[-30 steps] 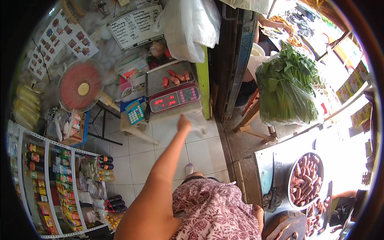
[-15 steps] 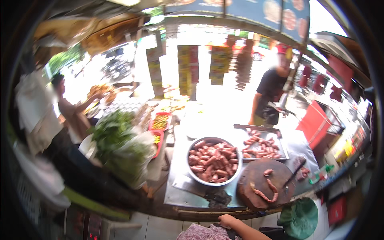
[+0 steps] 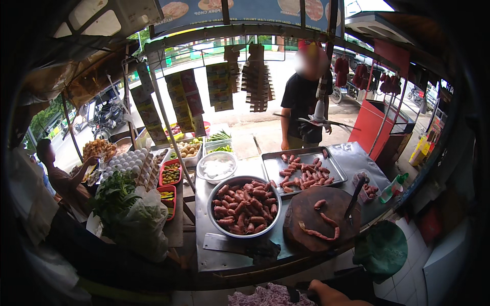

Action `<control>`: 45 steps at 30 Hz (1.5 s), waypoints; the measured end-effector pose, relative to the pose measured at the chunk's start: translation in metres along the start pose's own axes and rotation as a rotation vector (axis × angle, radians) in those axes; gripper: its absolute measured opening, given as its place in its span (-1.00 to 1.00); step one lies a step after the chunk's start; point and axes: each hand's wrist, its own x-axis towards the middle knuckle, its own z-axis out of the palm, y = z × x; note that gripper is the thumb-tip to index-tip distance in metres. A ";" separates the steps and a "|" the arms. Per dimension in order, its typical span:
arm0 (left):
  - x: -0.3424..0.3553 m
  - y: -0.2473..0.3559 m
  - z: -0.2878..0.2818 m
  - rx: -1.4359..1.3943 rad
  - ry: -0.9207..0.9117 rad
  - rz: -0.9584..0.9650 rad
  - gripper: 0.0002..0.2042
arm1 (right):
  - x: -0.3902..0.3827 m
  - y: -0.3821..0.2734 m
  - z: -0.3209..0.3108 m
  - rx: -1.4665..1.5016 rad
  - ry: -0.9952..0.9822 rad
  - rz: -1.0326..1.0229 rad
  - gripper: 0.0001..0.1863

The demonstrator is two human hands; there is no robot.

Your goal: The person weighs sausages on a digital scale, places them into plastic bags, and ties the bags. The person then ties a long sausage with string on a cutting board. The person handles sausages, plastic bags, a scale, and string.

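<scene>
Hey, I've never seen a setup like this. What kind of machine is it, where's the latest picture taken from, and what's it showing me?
There's no robot: a person works bare-handed. The picture comes from the left one of two wide fisheye cameras on that person's head, looking down, so straight edges bend.

Only the right hand shows, at the lower edge; whether it holds anything is unclear. The left hand is out of view.

Beyond it is a metal-topped table. On it are a round bowl heaped with reddish sausages, a tray of more, a broad-bladed knife, and a round chopping block bearing a curved length of sausage.
</scene>
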 end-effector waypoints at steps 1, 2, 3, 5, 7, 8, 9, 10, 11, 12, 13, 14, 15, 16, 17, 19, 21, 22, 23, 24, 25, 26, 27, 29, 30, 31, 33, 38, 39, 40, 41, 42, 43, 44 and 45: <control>-0.001 -0.002 0.000 0.004 -0.004 -0.003 -0.53 | -0.002 0.005 0.004 -0.052 -0.024 0.032 -0.54; -0.002 -0.004 0.002 0.006 -0.008 -0.008 -0.53 | -0.003 0.005 0.005 -0.031 -0.043 0.063 -0.55; -0.003 -0.007 0.003 0.009 -0.010 -0.012 -0.53 | -0.005 0.002 0.005 0.001 -0.010 0.018 -0.55; -0.005 -0.013 0.006 0.011 -0.015 -0.018 -0.54 | -0.007 -0.014 -0.003 -0.030 0.034 0.024 -0.57; -0.007 -0.018 0.008 0.014 -0.014 -0.025 -0.55 | -0.008 -0.036 -0.017 0.131 0.062 -0.003 -0.62; -0.008 -0.020 0.008 0.012 -0.015 -0.026 -0.55 | -0.008 -0.047 -0.026 0.128 0.087 -0.023 -0.64; -0.009 -0.022 0.009 0.013 -0.015 -0.030 -0.55 | -0.009 -0.059 -0.034 0.192 0.127 -0.073 -0.64; -0.010 -0.024 0.009 0.010 -0.019 -0.031 -0.55 | -0.010 -0.069 -0.043 0.208 0.168 -0.109 -0.64; -0.011 -0.026 0.009 0.011 -0.019 -0.032 -0.56 | -0.010 -0.079 -0.050 0.249 0.187 -0.117 -0.64; -0.012 -0.028 0.009 0.005 -0.018 -0.034 -0.56 | -0.011 -0.087 -0.057 0.264 0.198 -0.115 -0.63; -0.013 -0.029 0.010 0.003 -0.017 -0.036 -0.56 | -0.011 -0.093 -0.064 0.277 0.200 -0.102 -0.63; -0.014 -0.031 0.010 0.001 -0.015 -0.039 -0.57 | -0.012 -0.097 -0.068 0.295 0.202 -0.108 -0.61; -0.015 -0.033 0.010 -0.003 -0.015 -0.042 -0.57 | -0.013 -0.100 -0.071 0.311 0.193 -0.104 -0.60; -0.016 -0.035 0.010 -0.005 -0.014 -0.045 -0.57 | -0.014 -0.100 -0.072 0.324 0.178 -0.075 -0.59; -0.018 -0.037 0.011 -0.009 -0.013 -0.049 -0.57 | -0.014 -0.098 -0.071 0.293 0.189 -0.098 -0.59; -0.020 -0.040 0.011 -0.013 -0.009 -0.055 -0.58 | -0.015 -0.089 -0.065 0.207 0.188 -0.063 -0.61; -0.023 -0.043 0.011 -0.016 -0.007 -0.061 -0.58 | -0.015 -0.076 -0.054 0.221 0.141 -0.069 -0.62; -0.024 -0.044 0.012 -0.019 -0.007 -0.063 -0.59 | -0.014 -0.069 -0.049 0.176 0.102 -0.039 -0.62; -0.025 -0.046 0.012 -0.018 -0.008 -0.066 -0.59 | -0.014 -0.062 -0.043 0.210 0.099 -0.048 -0.62; -0.026 -0.047 0.012 -0.017 -0.005 -0.066 -0.59 | -0.014 -0.056 -0.037 0.201 0.086 -0.037 -0.61; -0.026 -0.047 0.013 -0.017 -0.007 -0.069 -0.60 | -0.014 -0.051 -0.033 0.192 0.074 -0.027 -0.61; -0.027 -0.048 0.013 -0.017 -0.007 -0.071 -0.60 | -0.014 -0.047 -0.029 0.212 0.083 -0.024 -0.61; -0.028 -0.049 0.014 -0.016 -0.008 -0.071 -0.60 | -0.015 -0.044 -0.026 0.231 0.092 -0.021 -0.60; -0.029 -0.050 0.015 -0.010 -0.004 -0.066 -0.61 | -0.016 -0.043 -0.023 0.269 0.087 -0.012 -0.60; -0.030 -0.053 0.015 -0.012 -0.004 -0.074 -0.61 | -0.016 -0.044 -0.023 0.288 0.072 -0.006 -0.60; -0.031 -0.054 0.015 -0.012 -0.004 -0.075 -0.61 | -0.015 -0.045 -0.024 0.282 0.054 0.033 -0.61; -0.032 -0.057 0.016 -0.014 -0.003 -0.077 -0.62 | -0.014 -0.051 -0.027 0.282 0.087 0.037 -0.64; -0.036 -0.067 0.016 -0.019 0.002 -0.073 -0.63 | -0.008 -0.066 -0.034 0.292 0.113 0.007 -0.66; -0.037 -0.069 0.015 -0.020 0.005 -0.070 -0.63 | -0.008 -0.070 -0.034 0.326 0.110 0.010 -0.65; -0.039 -0.072 0.014 -0.023 0.007 -0.069 -0.64 | -0.007 -0.073 -0.034 0.339 0.083 0.034 -0.65; -0.042 -0.076 0.013 -0.023 0.009 -0.066 -0.64 | -0.008 -0.076 -0.033 0.289 0.119 -0.018 -0.65; -0.045 -0.082 0.012 -0.023 0.006 -0.065 -0.64 | -0.008 -0.078 -0.034 0.217 0.125 -0.048 -0.64; -0.050 -0.088 0.012 -0.022 0.005 -0.063 -0.65 | -0.011 -0.081 -0.032 0.121 0.122 -0.054 -0.62; -0.054 -0.095 0.011 -0.024 0.007 -0.061 -0.65 | -0.013 -0.082 -0.033 0.160 0.137 -0.061 -0.63; -0.060 -0.104 0.011 -0.024 0.008 -0.060 -0.65 | -0.016 -0.083 -0.032 0.138 0.139 -0.032 -0.64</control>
